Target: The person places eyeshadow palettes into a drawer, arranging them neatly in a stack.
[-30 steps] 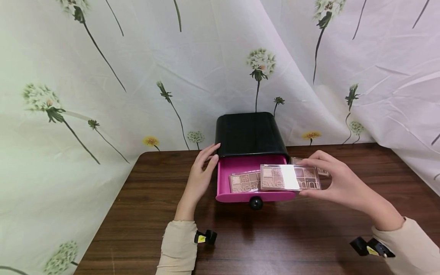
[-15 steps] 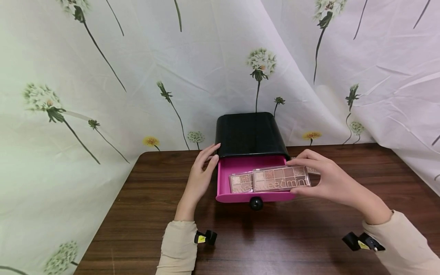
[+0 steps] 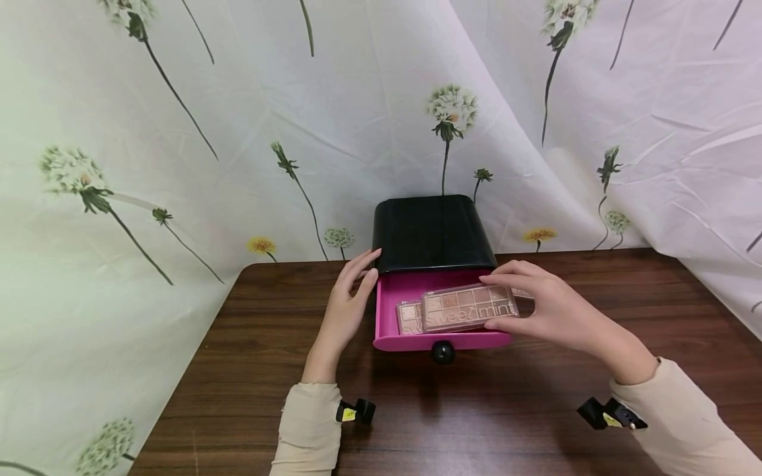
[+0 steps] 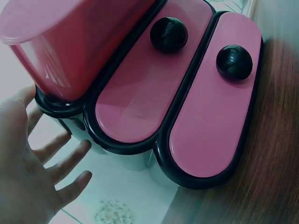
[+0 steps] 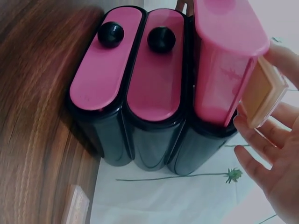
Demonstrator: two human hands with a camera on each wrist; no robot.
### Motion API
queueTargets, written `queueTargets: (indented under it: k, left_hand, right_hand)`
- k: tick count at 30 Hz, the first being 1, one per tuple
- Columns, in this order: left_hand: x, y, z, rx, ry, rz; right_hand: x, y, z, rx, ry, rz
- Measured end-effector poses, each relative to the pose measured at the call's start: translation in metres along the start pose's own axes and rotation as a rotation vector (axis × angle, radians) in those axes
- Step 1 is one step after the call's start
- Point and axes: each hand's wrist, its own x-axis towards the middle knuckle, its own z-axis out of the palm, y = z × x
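My right hand (image 3: 556,311) pinches the right end of an eyeshadow palette (image 3: 467,308) between thumb and fingers, holding it slightly tilted over the open pink drawer (image 3: 395,285). In the right wrist view the edge of this palette (image 5: 264,93) shows beside the drawer wall. A second palette (image 3: 408,318) lies inside the drawer, partly covered by the held one. My left hand (image 3: 347,301) rests against the left side of the black drawer unit (image 3: 431,231), its fingers extended in the left wrist view.
Below the open drawer are two shut pink drawers (image 4: 205,112) with black knobs (image 4: 233,62). Another palette (image 5: 77,205) lies on the wooden table (image 3: 238,370) right of the unit, mostly hidden behind my right hand in the head view. A dandelion-print cloth (image 3: 333,119) hangs behind.
My right hand has moved left with the palette, bringing it further over the drawer and covering more of the palette inside. My left hand has stayed still.
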Motion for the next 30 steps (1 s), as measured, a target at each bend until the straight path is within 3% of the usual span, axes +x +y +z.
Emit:
queueTargets:
  k: [3,15,30]
  left_hand:
    - [0.002,-0.006,0.000,-0.013,0.003,-0.004]
    - [0.000,-0.007,-0.001,0.007,0.017,0.025]
    - [0.000,-0.007,-0.001,0.001,0.006,0.033]
  right_hand:
    - [0.003,-0.005,0.001,-0.032,-0.011,0.017]
    - [0.012,-0.012,0.009,-0.035,-0.074,0.069]
    - [0.015,-0.013,0.013,0.003,-0.076,0.070]
